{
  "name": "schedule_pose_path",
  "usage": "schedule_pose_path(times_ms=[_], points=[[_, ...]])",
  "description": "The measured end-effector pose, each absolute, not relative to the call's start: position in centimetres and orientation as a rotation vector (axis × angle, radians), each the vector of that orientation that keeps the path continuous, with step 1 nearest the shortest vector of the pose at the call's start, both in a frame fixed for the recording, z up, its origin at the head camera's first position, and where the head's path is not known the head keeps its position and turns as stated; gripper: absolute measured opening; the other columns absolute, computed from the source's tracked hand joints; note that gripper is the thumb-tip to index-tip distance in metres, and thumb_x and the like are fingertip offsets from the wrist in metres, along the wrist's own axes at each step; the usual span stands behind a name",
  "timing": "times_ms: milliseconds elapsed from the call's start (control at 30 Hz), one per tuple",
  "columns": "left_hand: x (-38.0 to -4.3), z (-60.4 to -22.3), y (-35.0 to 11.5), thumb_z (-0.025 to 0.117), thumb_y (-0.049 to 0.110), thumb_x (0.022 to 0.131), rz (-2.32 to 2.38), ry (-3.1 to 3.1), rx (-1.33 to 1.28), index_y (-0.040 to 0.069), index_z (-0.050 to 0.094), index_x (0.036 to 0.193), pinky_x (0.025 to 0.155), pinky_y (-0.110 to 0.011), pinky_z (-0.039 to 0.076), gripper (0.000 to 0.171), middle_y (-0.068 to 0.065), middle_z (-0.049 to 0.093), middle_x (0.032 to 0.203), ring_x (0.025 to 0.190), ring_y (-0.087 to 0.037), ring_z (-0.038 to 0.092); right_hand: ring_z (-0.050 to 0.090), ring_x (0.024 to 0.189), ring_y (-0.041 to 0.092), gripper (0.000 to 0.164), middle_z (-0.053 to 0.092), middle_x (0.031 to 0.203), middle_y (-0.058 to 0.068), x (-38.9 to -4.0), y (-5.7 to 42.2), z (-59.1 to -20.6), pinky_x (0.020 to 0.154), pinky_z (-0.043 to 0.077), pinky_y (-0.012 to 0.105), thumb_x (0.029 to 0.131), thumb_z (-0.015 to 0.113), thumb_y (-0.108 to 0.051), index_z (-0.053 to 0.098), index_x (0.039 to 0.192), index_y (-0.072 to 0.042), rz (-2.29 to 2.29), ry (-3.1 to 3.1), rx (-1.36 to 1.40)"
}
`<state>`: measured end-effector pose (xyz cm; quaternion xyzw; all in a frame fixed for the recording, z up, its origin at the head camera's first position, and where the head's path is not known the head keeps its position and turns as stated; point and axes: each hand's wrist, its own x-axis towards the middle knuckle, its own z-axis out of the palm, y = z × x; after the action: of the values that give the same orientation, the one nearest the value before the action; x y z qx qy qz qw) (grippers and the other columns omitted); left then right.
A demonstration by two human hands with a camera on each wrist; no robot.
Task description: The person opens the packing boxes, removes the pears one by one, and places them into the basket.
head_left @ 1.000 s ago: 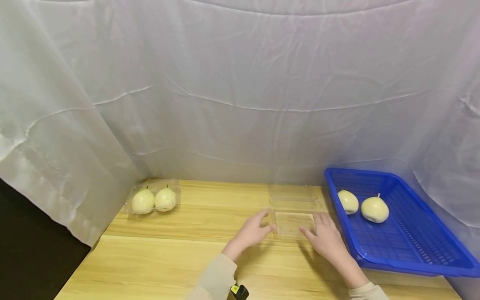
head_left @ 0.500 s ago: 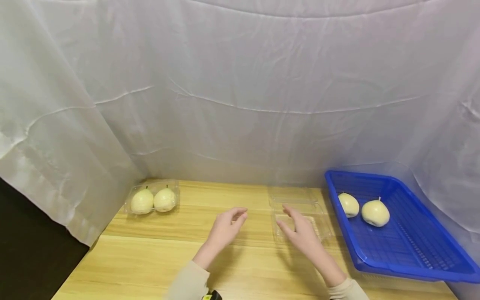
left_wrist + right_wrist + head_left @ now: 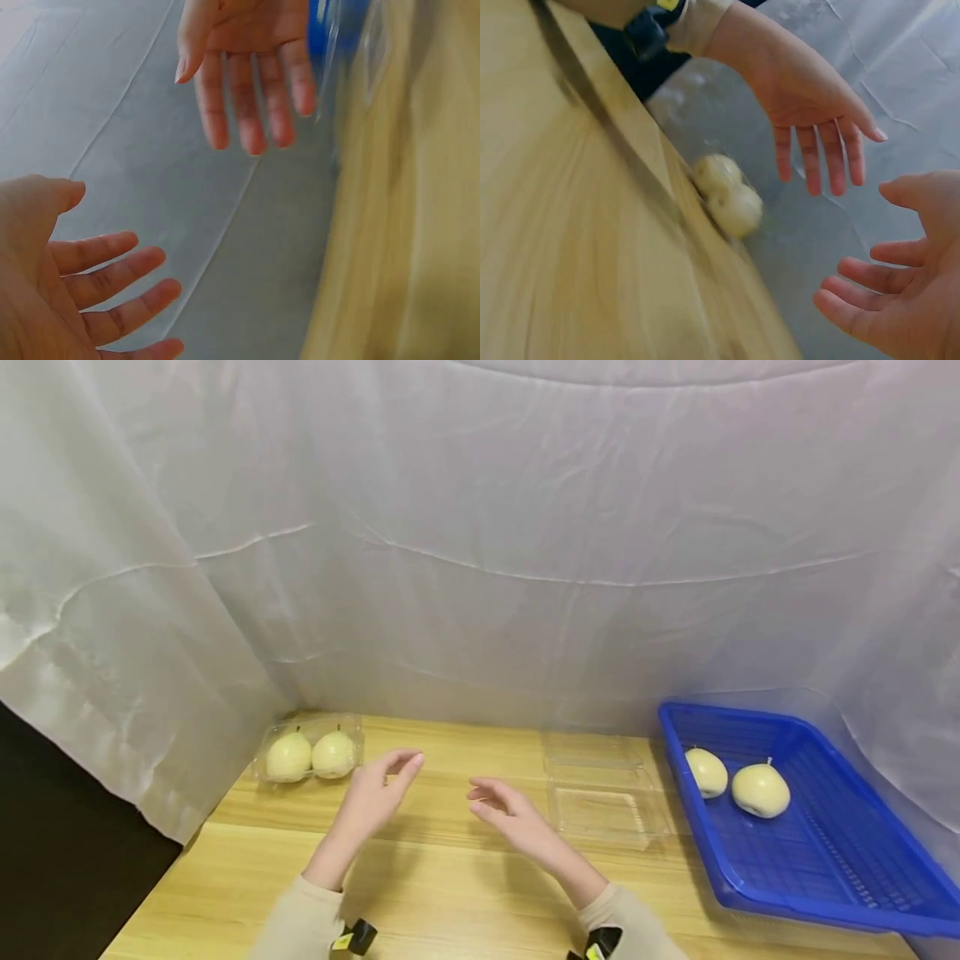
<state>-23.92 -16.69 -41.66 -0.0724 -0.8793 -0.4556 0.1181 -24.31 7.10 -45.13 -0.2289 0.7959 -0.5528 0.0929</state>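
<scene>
My left hand (image 3: 372, 795) hovers over the table, fingers loosely bent and holding nothing. It is nearest to a clear plastic clamshell box (image 3: 324, 723) at the back left, which contains two pale yellow-green pears (image 3: 288, 757). Also in the air, my right hand (image 3: 517, 817) has relaxed fingers and nothing in its grasp. To its right lies a second clear clamshell box (image 3: 600, 810), lid raised toward the back, with no fruit inside. In the left wrist view both palms show, the left hand (image 3: 82, 277) below the right hand (image 3: 251, 67).
A blue plastic basket (image 3: 810, 852) stands at the right with two pale pears (image 3: 761, 790) in it. The wooden table (image 3: 450, 877) ends at a grey-white cloth (image 3: 465, 627) hanging behind and at the sides.
Both hands have left the empty clamshell box and moved left through the air. The empty box's base has shifted slightly to the right and turned a little.
</scene>
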Motion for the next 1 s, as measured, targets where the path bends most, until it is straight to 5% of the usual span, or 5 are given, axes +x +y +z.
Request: schedule_pose_path(times_ms=[367, 667, 1000], points=[[-25.2, -41.1, -25.1, 0.041, 0.057, 0.098, -1.248, -2.632, -0.012, 0.009, 0.05, 0.14, 0.109, -0.064, 0.036, 0.064, -0.022, 0.048, 0.145, 0.134, -0.043, 0.043, 0.054, 0.126, 0.039, 0.057, 0.043, 0.143, 0.031, -27.1, -0.2, -47.0, 0.11, 0.043, 0.05, 0.099, 0.053, -0.027, 0.037, 0.144, 0.004, -2.013, 1.596, -0.308], [-25.1, -41.6, -30.6, 0.032, 0.062, 0.098, -1.227, -2.659, 0.222, 0.009, 0.031, 0.152, 0.109, -0.075, 0.021, 0.075, -0.028, 0.024, 0.157, 0.142, -0.054, 0.021, 0.028, 0.144, 0.045, 0.063, 0.026, 0.155, 0.031, -29.4, -4.6, -48.6, 0.119, 0.029, 0.053, 0.101, 0.048, -0.029, 0.026, 0.15, 0.004, -2.187, 1.288, -0.158], [-25.7, -44.2, -33.7, 0.03, 0.059, 0.099, -1.404, -2.533, 0.524, 0.01, 0.016, 0.156, 0.116, -0.069, 0.012, 0.077, -0.025, 0.008, 0.162, 0.146, -0.051, 0.009, 0.019, 0.149, 0.041, 0.074, 0.02, 0.158, 0.028, -30.2, -9.6, -48.4, 0.122, 0.019, 0.054, 0.1, 0.047, -0.042, 0.021, 0.151, 0.005, -2.194, 1.312, -0.161]])
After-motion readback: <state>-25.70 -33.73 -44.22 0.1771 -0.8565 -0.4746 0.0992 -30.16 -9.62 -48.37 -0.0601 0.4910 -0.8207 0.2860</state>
